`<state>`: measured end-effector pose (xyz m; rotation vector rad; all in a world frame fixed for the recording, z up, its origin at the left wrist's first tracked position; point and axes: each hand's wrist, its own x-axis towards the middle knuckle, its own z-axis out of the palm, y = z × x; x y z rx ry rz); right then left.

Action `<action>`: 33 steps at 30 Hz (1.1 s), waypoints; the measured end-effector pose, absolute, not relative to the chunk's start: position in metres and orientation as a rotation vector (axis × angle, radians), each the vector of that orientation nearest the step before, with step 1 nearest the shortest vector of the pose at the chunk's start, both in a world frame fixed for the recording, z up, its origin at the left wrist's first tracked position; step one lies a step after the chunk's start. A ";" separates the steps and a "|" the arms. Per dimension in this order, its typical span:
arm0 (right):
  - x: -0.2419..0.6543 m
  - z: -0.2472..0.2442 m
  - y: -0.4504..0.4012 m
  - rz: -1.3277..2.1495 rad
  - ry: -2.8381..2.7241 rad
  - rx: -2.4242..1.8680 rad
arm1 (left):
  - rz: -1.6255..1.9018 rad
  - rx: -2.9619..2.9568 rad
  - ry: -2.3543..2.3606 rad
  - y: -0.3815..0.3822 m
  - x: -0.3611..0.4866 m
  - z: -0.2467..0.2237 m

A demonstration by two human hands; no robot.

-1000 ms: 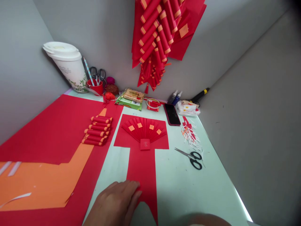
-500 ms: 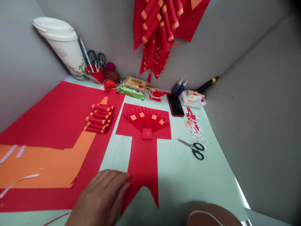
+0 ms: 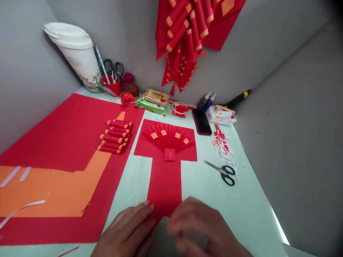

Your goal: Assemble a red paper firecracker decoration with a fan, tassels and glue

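A T-shaped piece of red paper [image 3: 164, 185] lies on the pale green table, its forked lower end toward me. On its upper part rests a pleated red paper fan [image 3: 171, 137] with small orange squares; a small red square [image 3: 169, 155] sits at the fan's base. My left hand [image 3: 128, 228] lies with fingers stretched out on the left edge of the paper's lower end. Over the right tail of that end is my right hand [image 3: 200, 225], curled and blurred. A bit of red shows between its fingers; whether it grips the paper cannot be made out.
Black-handled scissors [image 3: 222, 172] and paper scraps [image 3: 222, 144] lie to the right, below a phone [image 3: 202, 122]. Rolled red paper tubes [image 3: 115, 137] stack at left on red and orange sheets [image 3: 53, 189]. A white cup [image 3: 77, 57] stands at the back.
My right hand has come in from the lower right edge to the paper's right tail. My left hand shows slightly lower and further right. The whole view has shifted a little.
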<state>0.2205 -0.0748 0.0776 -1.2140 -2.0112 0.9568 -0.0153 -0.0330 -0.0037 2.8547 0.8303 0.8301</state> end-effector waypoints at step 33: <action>0.225 0.008 -0.095 0.630 -2.129 -1.231 | 0.665 2.893 0.733 -0.039 -0.027 -0.013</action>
